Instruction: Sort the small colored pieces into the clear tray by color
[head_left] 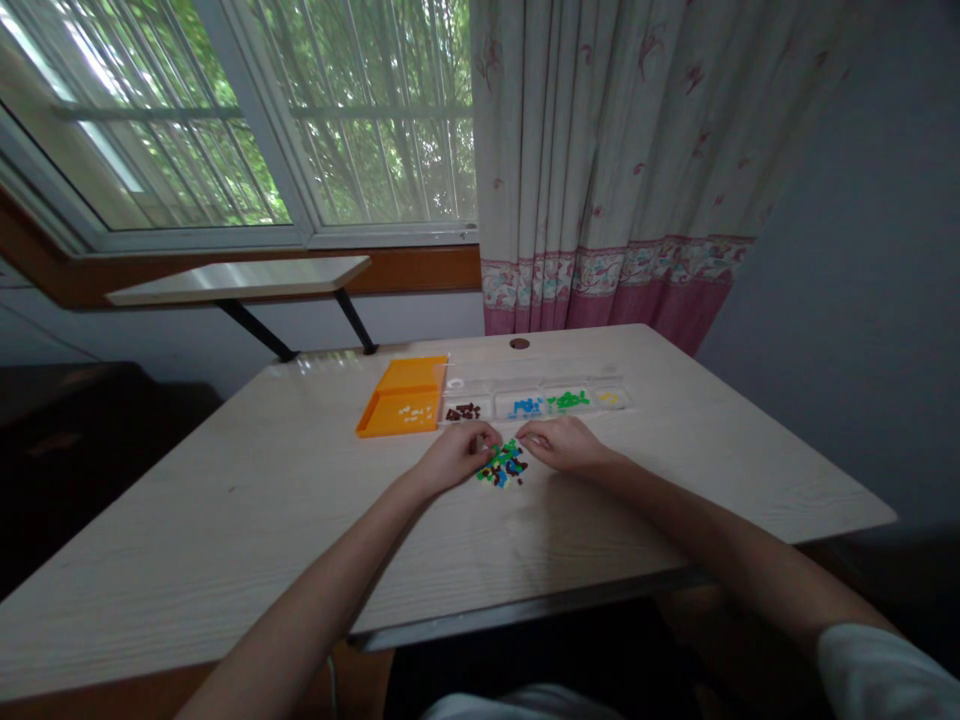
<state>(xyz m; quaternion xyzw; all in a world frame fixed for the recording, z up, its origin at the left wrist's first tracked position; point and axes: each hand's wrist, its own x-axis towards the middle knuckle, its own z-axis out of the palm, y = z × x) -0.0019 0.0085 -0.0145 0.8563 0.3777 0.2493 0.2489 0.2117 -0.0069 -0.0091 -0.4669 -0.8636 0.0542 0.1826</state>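
Note:
A loose pile of small mixed pieces (501, 466), green, blue, brown and yellow, lies on the table between my hands. My left hand (456, 456) rests at the pile's left edge, its fingers curled closed over the pieces. On the other side, my right hand (564, 443) has thumb and forefinger pinched together just above the pile's upper right. Whatever is between the fingertips of either hand is too small to make out. Behind them stands a clear divided tray (491, 402) with brown pieces (463, 411), blue pieces (526, 407), green pieces (570, 400) and a few yellow pieces (608, 398) in separate compartments.
An open orange box (403, 372) at the tray's left holds some white pieces (415, 412). A raised shelf (247, 277) on black legs stands at the back left. The pale wooden table (247, 520) has a round cable hole (519, 344) near its far edge.

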